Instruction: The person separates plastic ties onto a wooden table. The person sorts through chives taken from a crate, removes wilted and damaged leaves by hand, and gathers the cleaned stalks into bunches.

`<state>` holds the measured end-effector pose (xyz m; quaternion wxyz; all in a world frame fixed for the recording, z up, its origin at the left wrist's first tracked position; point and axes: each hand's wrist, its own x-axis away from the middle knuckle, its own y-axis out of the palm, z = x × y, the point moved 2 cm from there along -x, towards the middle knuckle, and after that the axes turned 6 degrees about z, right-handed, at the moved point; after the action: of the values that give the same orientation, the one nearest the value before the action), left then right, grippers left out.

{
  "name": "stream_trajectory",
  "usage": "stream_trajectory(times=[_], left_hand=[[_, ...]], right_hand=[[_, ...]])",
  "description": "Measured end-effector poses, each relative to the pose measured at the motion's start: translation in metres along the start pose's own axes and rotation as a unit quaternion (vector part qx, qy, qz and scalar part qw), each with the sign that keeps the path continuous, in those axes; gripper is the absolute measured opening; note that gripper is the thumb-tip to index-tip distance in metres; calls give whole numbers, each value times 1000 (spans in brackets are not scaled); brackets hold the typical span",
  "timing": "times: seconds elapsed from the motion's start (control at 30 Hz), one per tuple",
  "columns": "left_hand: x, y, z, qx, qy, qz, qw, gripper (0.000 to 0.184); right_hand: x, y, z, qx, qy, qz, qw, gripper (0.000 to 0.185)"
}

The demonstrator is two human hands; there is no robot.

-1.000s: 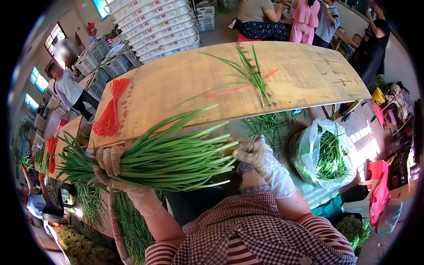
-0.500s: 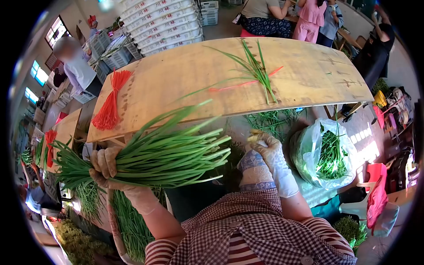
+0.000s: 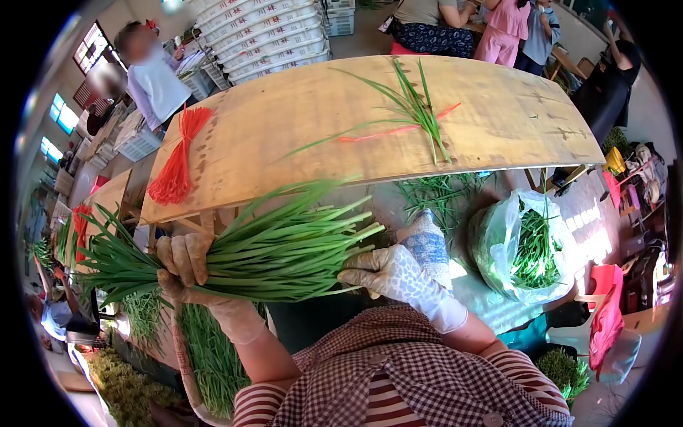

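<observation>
My gloved left hand is wrapped round a thick bundle of long green stalks, held sideways above my lap. The leafy ends hang out to the left and the pale cut ends point right. My gloved right hand is at the lower right of the bundle, its fingertips closed at the stalk ends; what they pinch is too small to tell. Beyond the bundle, a few loose green stalks lie over a red tie on the wooden table. A bunch of red ties lies at the table's left end.
A clear plastic bag of green trimmings stands right of my knees. Green stalks fill a basket at lower left. Stacked white crates rise behind the table. One person stands at left; several others are at the back.
My right hand moved away from the stalk ends with a pale scrap, then came back to their lower side. My left hand keeps its hold. The person at left has come nearer.
</observation>
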<state>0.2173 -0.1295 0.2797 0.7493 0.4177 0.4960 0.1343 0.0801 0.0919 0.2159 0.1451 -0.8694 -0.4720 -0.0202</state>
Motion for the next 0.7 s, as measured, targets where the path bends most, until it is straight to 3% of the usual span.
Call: stream_trajectory(times=[0.13,0.23,0.27,0.3,0.37,0.43,0.47,0.57,0.63,0.7], left_hand=[[4,5,-6,26,19,23,999,25],[6,8,-4,60,25,35,997,27],[6,9,-3,72,24,37,996,28],[5,11,0,69,34,29,997,28],[2,14,11,62,57,13,996,29],[2,8,24,50,68,-13,996,27],[0,6,26,39,65,-28,997,26],[5,6,20,19,75,-28,997,26],[5,5,14,10,84,-28,996,26],[6,3,12,-3,91,-36,995,27]], right_hand=[[5,-2,8,-60,27,42,997,27],[9,-10,20,73,-101,109,986,18],[9,-19,29,166,-204,169,950,11],[5,-26,49,275,-243,237,900,13],[2,-50,73,367,-94,301,875,15],[-3,-76,84,470,-97,284,830,16],[-3,-79,69,357,-133,321,867,17],[0,-63,17,63,-239,221,943,17],[-2,-47,-1,33,-238,123,963,19],[-11,-33,12,69,-198,122,970,28]])
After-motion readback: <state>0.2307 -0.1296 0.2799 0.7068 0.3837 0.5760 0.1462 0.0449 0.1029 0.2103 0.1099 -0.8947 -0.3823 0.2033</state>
